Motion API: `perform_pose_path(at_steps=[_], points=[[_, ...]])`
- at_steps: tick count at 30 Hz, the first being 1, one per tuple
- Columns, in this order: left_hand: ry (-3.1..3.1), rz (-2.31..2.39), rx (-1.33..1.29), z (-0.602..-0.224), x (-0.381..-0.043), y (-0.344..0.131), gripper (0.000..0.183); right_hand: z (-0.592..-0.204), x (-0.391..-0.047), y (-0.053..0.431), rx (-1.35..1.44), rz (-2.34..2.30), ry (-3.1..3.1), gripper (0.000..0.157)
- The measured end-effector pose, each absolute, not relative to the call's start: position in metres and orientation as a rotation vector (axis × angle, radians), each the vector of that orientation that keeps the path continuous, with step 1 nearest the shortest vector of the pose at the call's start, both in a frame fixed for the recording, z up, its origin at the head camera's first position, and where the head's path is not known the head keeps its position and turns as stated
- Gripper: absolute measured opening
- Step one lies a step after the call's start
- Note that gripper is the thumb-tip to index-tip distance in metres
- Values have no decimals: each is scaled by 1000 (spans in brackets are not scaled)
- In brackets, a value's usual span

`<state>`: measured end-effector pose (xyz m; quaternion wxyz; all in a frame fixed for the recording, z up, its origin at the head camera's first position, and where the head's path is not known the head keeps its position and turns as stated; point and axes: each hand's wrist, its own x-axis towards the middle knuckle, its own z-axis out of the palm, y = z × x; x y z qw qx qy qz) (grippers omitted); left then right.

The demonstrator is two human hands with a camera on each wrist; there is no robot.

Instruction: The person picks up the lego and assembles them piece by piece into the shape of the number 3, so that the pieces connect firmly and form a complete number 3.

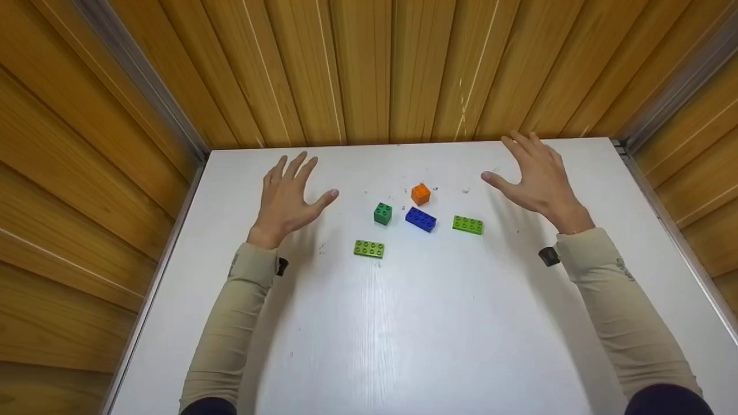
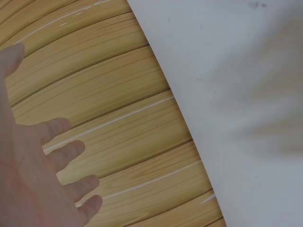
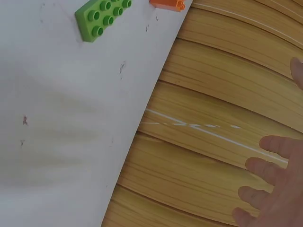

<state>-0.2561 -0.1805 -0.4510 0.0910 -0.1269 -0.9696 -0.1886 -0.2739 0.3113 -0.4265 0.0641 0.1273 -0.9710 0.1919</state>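
Both hands hover over the white table with fingers spread, holding nothing. My left hand (image 1: 286, 200) is to the left of the bricks, nearest the light green brick (image 1: 369, 249) and the dark green square brick (image 1: 383, 213). To the right, my right hand (image 1: 539, 178) is nearest a second light green brick (image 1: 467, 225). Between the hands lie a blue brick (image 1: 421, 219) and, just behind it, an orange brick (image 1: 421, 194). The right wrist view shows the light green brick (image 3: 102, 16) and part of the orange brick (image 3: 166, 4). No brick appears in the left wrist view.
The white table (image 1: 369, 334) meets a wood-patterned wall (image 1: 363, 75) at its back edge. More wood-patterned panels (image 1: 69, 190) stand along the left and right sides. Small dark marks dot the tabletop around the bricks.
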Motion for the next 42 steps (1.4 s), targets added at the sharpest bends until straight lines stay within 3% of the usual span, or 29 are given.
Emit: perform_pose_path(at_steps=[42], points=[[-2918,-834,-735,-515,-223,-154,83,-454,-266,235,546,899,-2859,95]])
